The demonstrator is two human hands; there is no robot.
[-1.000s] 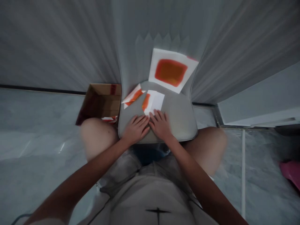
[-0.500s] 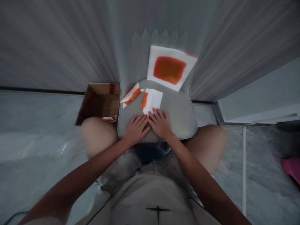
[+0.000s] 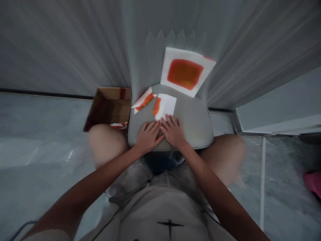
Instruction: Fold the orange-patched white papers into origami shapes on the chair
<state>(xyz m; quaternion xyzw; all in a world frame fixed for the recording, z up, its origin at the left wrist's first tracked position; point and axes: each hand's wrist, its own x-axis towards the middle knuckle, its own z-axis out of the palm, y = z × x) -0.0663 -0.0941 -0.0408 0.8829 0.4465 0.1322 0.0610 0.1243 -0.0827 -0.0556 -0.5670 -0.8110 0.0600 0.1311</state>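
My left hand [image 3: 147,136] lies flat near the front of the grey chair seat [image 3: 194,124], fingers stretched forward and slightly apart. Beside it my right hand [image 3: 173,132] rests palm down, its fingertips on or at the near edge of a small folded white and orange paper [image 3: 167,106]. The two hands touch or nearly touch at the fingertips. Left of that paper lies another folded piece of white and orange paper [image 3: 143,101]. Farther back, a larger white sheet with a red-orange rounded square [image 3: 185,73] leans against the chair's backrest.
An open cardboard box [image 3: 114,105] stands on the floor left of the chair, with white and red paper [image 3: 119,126] in it. Grey curtains [image 3: 62,47] hang behind. My knees flank the seat. A pink object [image 3: 313,182] is at the far right.
The whole view has shifted slightly, so the chair and papers appear a little farther right. Both hands stay flat on the seat in about the same place.
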